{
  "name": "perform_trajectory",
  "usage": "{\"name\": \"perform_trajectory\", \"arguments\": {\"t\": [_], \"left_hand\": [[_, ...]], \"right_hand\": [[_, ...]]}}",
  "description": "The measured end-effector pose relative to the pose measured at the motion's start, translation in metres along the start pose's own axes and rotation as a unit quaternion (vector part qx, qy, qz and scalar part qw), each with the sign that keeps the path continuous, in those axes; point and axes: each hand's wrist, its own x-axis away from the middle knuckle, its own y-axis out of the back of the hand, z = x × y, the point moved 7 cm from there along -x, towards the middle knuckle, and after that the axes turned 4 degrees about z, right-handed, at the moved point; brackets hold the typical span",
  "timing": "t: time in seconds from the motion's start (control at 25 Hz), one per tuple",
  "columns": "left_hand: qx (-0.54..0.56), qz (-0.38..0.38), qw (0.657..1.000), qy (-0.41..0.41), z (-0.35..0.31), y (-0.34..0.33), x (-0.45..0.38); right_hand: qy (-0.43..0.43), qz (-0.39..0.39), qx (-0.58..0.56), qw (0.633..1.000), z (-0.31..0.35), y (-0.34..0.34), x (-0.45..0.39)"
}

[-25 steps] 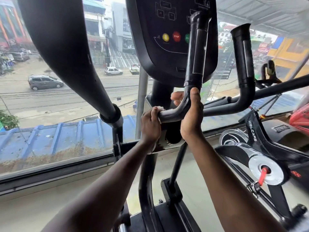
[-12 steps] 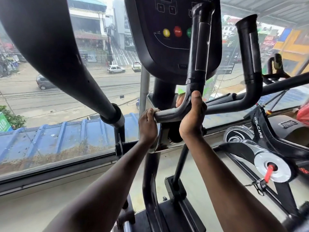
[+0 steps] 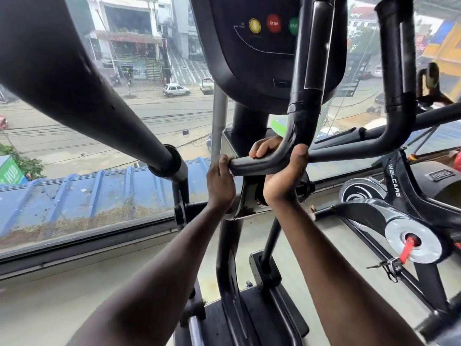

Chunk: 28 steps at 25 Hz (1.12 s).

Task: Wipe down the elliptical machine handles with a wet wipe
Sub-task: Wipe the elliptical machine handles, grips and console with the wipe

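risk / missed area: gripping low on the inner handle [image 3: 287, 156], so likely leaving the upright grip section and the neighbouring right handle [image 3: 396, 96] untouched if the stroke stops short.
risk / wipe: not showing in this view; possibly balled inside the left hand [image 3: 220, 183], cannot tell. If bunched, likely smearing a narrow stripe rather than covering the tube all round.
risk / slip: bend surface looking glossy, maybe wet; right hand [image 3: 282, 176] possibly sliding off and knocking the console [image 3: 249, 46] buttons just above.
risk / motion: big left swing arm [image 3: 87, 91] hanging close to the left forearm; possibly bumping if the linkage shifts under load.
left hand pose: closing around the horizontal end of the inner handle, knuckles toward camera, fingers curling over the top.
right hand pose: clamping the bend from underneath, thumb up on the near side, fingertips [image 3: 264, 147] wrapping over the far side.
spacing: hands sitting near each other on one tube, not touching.
arms: both reaching forward and up, elbows low.
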Motion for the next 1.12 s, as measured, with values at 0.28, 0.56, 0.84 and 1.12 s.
{"name": "perform_trajectory", "arguments": {"t": [0.28, 0.56, 0.84, 1.12], "left_hand": [[0.071, 0.002, 0.996, -0.057, -0.027, -0.014, 0.016], [0.063, -0.022, 0.998, -0.007, 0.031, -0.005, -0.016], [0.183, 0.004, 0.968, 0.174, 0.041, -0.008, -0.018], [0.091, -0.010, 0.996, 0.024, 0.015, -0.009, -0.007]], "right_hand": [[-0.001, 0.020, -0.020, 1.000, -0.005, -0.002, -0.001], [0.016, 0.022, -0.018, 0.999, -0.005, -0.001, -0.003], [0.004, 0.026, 0.004, 1.000, -0.002, 0.000, 0.001], [0.009, 0.016, -0.005, 1.000, -0.003, -0.002, 0.000]]}}
